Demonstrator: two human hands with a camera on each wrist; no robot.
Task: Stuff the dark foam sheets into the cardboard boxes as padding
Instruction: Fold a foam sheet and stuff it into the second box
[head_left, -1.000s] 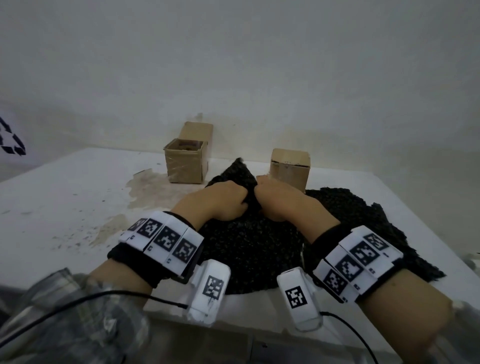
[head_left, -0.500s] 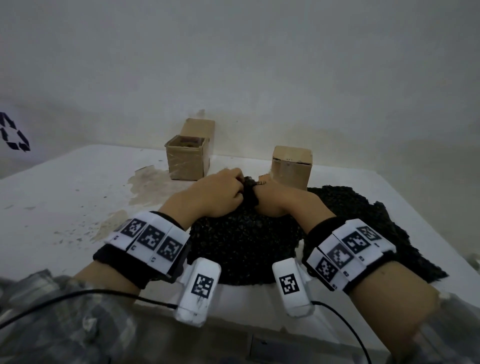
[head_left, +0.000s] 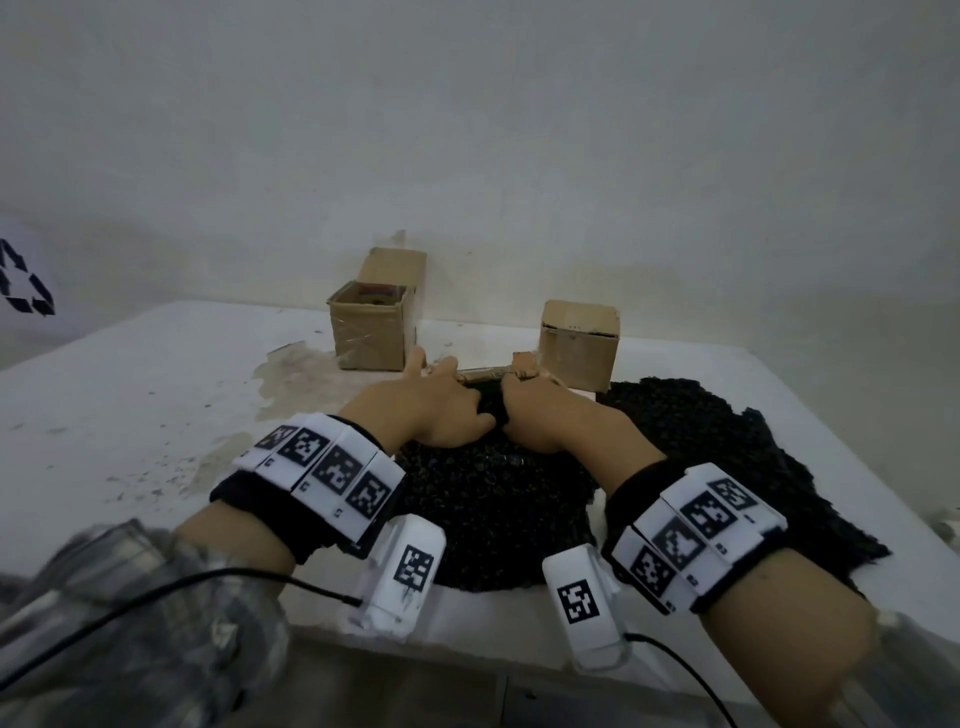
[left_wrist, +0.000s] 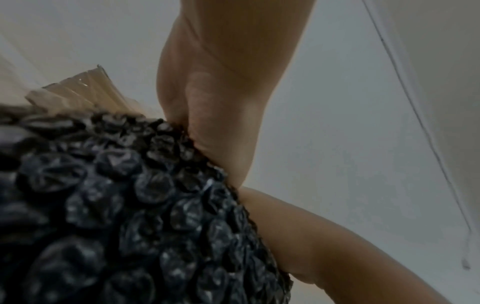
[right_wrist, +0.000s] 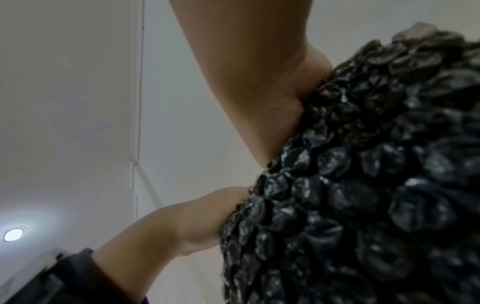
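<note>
we clutch the bumpy black foam (head_left: 483, 499) in both hands, left (head_left: 441, 410) and right (head_left: 540, 415), a tan box (head_left: 480, 375) at twelve o'clock.

A white table (head_left: 130, 395) with a brownish stained patch (head_left: 291, 379) stood against a plain pale wall (head_left: 467, 130). A black recycling symbol (head_left: 23, 283) showed at far left. A round ceiling light (right_wrist: 13, 234) glowed overhead.
</note>
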